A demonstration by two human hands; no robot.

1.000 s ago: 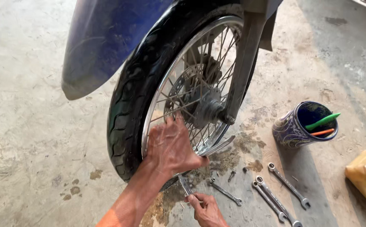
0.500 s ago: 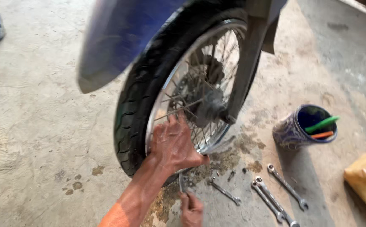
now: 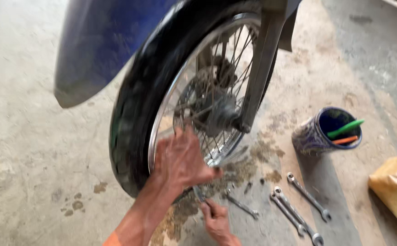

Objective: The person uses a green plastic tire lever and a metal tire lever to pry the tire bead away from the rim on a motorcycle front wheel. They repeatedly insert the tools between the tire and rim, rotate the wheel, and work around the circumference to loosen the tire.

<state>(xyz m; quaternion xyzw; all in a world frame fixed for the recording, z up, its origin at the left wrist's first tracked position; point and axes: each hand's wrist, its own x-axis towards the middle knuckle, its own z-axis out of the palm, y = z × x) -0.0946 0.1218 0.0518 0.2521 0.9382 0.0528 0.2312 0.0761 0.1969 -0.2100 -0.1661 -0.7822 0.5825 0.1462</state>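
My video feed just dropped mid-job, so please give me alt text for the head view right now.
The left hand grips the spoked chrome rim of a black-tyred motorcycle wheel, while the right hand holds a slim metal tool below it. On the stained concrete floor lie several steel spanners beside a patterned blue cup.

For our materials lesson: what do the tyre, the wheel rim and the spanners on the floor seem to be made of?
Tyre: matt black rubber, by its dull dark surface.
Wheel rim: bright polished metal, probably chromed steel; it gleams.
Spanners: bare silvery metal, likely steel, with a dull shine.
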